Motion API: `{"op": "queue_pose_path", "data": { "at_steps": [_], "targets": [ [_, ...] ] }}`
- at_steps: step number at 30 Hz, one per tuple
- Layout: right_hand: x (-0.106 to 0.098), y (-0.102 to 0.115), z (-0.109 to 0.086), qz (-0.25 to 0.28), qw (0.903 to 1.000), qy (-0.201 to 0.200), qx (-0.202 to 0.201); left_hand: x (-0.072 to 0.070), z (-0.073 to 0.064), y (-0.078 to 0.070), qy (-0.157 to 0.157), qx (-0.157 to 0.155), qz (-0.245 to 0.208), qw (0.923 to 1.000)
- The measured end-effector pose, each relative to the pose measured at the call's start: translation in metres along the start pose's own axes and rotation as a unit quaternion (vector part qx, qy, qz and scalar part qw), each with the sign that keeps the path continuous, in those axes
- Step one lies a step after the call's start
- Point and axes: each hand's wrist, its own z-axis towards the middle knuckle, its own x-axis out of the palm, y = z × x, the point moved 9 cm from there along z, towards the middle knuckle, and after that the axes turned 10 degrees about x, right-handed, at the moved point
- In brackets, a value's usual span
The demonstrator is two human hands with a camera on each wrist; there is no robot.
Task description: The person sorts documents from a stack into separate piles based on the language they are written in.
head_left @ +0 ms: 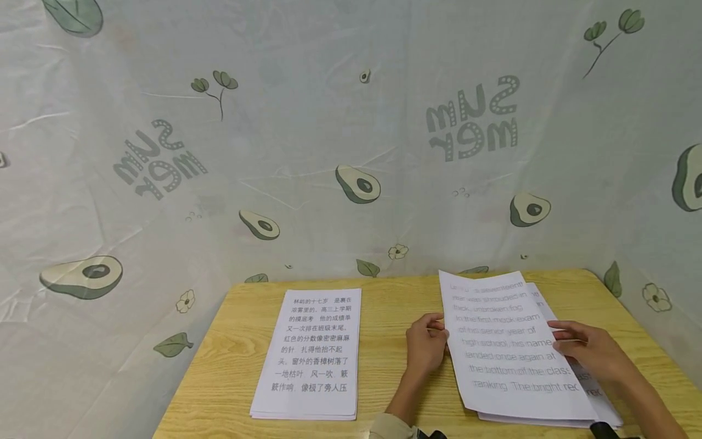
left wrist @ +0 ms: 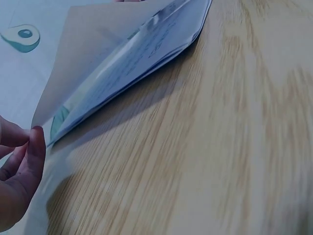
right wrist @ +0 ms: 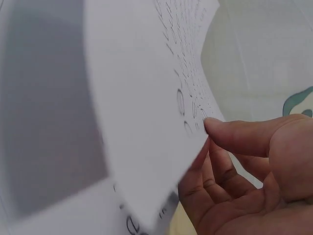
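Note:
A sheet of paper [head_left: 504, 360] printed with English text is raised and tilted above the right-hand paper stack [head_left: 603, 402]. My left hand [head_left: 426, 346] pinches its left edge between thumb and fingers; the left wrist view shows that grip on the lifted sheet [left wrist: 83, 54], with the stack [left wrist: 132, 73] beneath it. On the opposite edge, my right hand [head_left: 589, 347] pinches the same sheet. In the right wrist view the thumb of the right hand [right wrist: 239, 166] lies on the printed face of the curved sheet [right wrist: 137, 98], fingers behind.
To the left on the wooden table [head_left: 219, 366] lies another paper stack [head_left: 312, 353], its top sheet printed in Chinese characters. A pale cloth [head_left: 307, 122] with avocado and leaf prints hangs behind the table and at its sides.

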Motion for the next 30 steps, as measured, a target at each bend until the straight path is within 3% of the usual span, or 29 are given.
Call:
{"op": "queue_pose_path", "data": {
  "at_steps": [5,13,30],
  "targets": [
    [-0.013,-0.005,-0.001,-0.021,0.9997,-0.015,-0.003,0.015,-0.002,-0.005,0.000,-0.001,-0.019,0.9998],
    [-0.023,-0.019,-0.001,0.005,0.9999,-0.004,0.012,0.034,-0.004,-0.013,0.003,0.008,-0.024,0.9997],
    [-0.023,-0.024,0.000,-0.026,0.9990,-0.023,0.028,0.042,-0.008,-0.011,0.004,-0.017,0.031,0.9994]
  ]
}}
